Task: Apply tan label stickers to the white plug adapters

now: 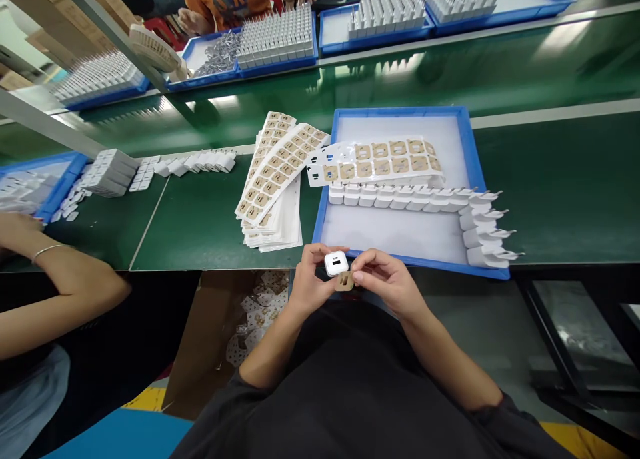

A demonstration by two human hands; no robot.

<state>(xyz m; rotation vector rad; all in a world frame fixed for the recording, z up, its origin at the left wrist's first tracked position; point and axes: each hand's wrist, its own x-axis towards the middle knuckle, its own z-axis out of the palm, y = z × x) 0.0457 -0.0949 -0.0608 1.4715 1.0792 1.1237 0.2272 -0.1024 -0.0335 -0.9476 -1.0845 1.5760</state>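
Observation:
My left hand (313, 280) holds a white USB wall charger (336, 263), its port face turned up toward me. My right hand (387, 279) pinches a small brown square sticker (345, 282) with a slot cut in it, just below the charger's face; my left thumb lies close to the sticker's edge. Beyond my hands a blue-rimmed tray (395, 251) carries a row of white chargers (400, 197) that turns a corner at its right end. Across the tray's left rim lies a partly used sticker sheet (390, 159).
Stacked sticker sheets (273, 179) lie left of the tray. Farther left are charger parts (113, 172) and a co-worker's arm (70, 292). Blue trays of metal-pinned parts (277, 36) line the far side, where a person in orange (225, 2) sits. A cardboard box (200, 339) stands below the table edge.

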